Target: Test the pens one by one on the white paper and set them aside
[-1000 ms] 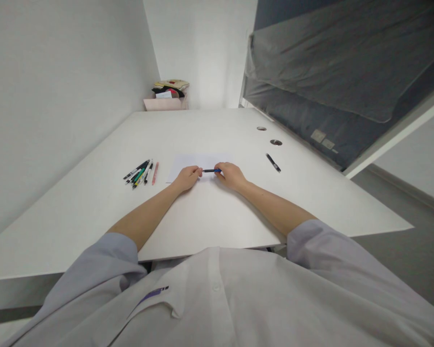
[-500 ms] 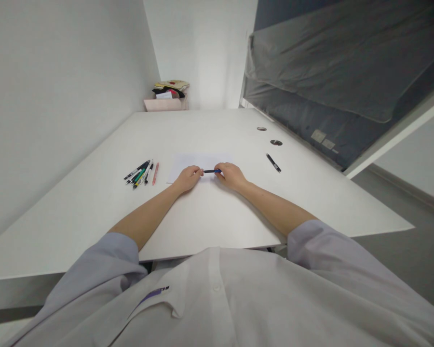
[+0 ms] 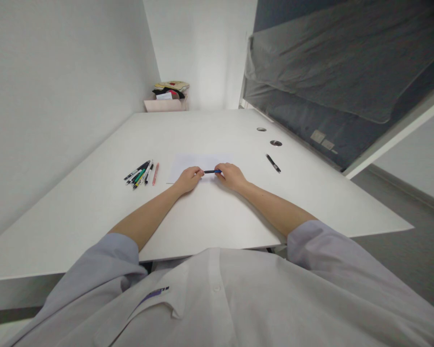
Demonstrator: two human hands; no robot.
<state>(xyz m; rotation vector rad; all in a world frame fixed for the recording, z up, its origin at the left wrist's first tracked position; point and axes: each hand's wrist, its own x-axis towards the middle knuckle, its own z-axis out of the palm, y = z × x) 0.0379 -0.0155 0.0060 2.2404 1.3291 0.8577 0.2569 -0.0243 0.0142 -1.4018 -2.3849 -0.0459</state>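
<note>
Black-and-blue pen (image 3: 210, 172) held end to end between both hands, over a white paper sheet (image 3: 193, 161) on the table (image 3: 210, 217).
Left hand (image 3: 188, 180): fingers closed on the pen's 9 o'clock end. Right hand (image 3: 231, 176): fingers gripping the blue 3 o'clock end. From the held pen: pen pile (image 3: 140, 175) at 9 o'clock, pink pen (image 3: 155, 174) just beside it, toward the hands; lone black pen (image 3: 273, 163) near 3 o'clock, well apart.

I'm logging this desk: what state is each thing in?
Dark pen: held crosswise, ends obscured
Left hand: pinching one end
Right hand: pinching blue end
Paper: flat, partly covered
Pen pile: loose, overlapping
Pink pen: lying beside pile
Black pen: lying alone
Box: open, heaped
</note>
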